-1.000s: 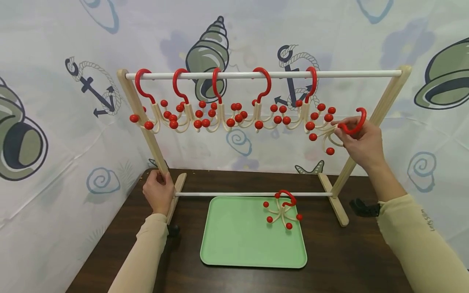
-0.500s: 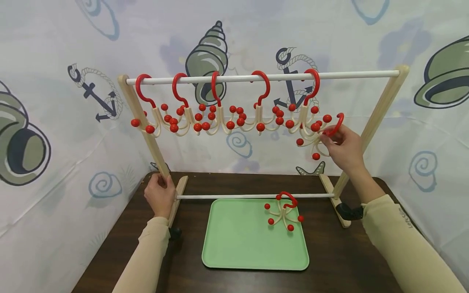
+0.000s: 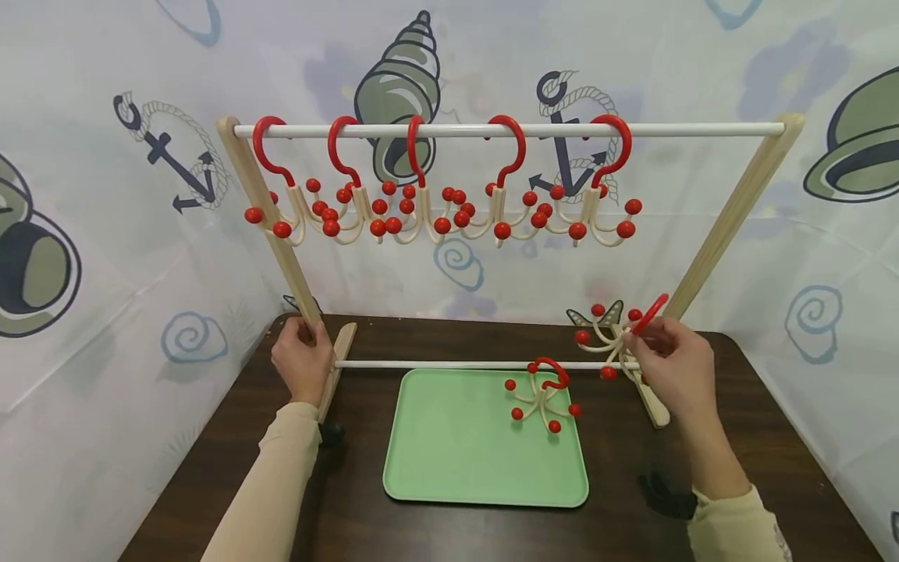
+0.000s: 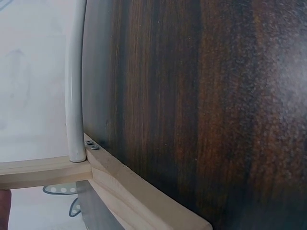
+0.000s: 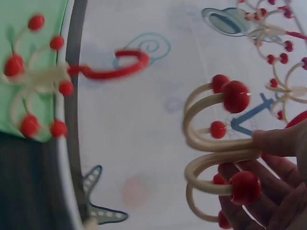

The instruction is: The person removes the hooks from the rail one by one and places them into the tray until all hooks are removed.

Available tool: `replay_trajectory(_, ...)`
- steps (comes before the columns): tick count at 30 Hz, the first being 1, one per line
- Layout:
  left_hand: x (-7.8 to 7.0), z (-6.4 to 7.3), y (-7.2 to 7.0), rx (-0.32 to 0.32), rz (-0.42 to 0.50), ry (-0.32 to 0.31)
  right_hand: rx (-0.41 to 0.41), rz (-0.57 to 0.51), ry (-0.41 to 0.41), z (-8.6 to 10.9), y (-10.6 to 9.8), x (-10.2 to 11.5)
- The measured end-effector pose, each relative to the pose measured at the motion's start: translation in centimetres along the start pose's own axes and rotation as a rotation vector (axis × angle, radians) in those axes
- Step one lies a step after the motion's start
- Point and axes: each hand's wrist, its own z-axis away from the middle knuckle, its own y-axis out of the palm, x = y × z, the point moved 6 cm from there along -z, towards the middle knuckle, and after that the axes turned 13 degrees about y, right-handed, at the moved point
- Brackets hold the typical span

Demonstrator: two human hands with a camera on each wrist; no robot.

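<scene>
My left hand (image 3: pixel 303 363) grips the lower part of the rack's left wooden post (image 3: pixel 267 211); one finger (image 4: pixel 4 208) shows at the edge of the left wrist view. Low beside the right post (image 3: pixel 730 218), my right hand (image 3: pixel 677 367) pinches a multi-arm hanger (image 3: pixel 609 343) by its stem. The hanger has cream curved arms tipped with red balls (image 5: pixel 236 97) and a red hook. Several matching hangers (image 3: pixel 497 207) hang by red hooks from the white top rail (image 3: pixel 702 130). Another hanger (image 3: pixel 541 396) lies on the green tray (image 3: pixel 456 460), at its back right corner.
A white lower rod (image 3: pixel 435 364) joins the rack's wooden feet (image 3: pixel 337 363) just behind the tray. Dark wooden table (image 3: pixel 618 515) lies under everything. A patterned cloth (image 3: pixel 449 297) closes off the back and sides.
My right hand has carried its hanger from beside the rightmost hanging one down toward the right foot. That hanging one has swung round on the rail. My left hand stays on the post.
</scene>
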Motion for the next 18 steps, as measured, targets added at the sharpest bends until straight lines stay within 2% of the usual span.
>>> replay_trajectory(3,0.1,0.0,0.2,-0.005,0.003,-0.005,-0.014,0.002,0.076,2.9,0.0,-1.9)
replay_trajectory(11,0.3,-0.5,-0.1,-0.006,0.003,-0.020,-0.044,-0.053,0.296,10.5,2.1,-6.8)
replay_trajectory(14,0.4,-0.4,-0.1,0.000,0.009,-0.030,-0.003,-0.022,0.334,12.5,3.3,-7.4)
replay_trajectory(18,0.6,-0.1,0.1,0.011,0.014,-0.046,0.089,-0.006,0.357,14.1,4.7,-7.5)
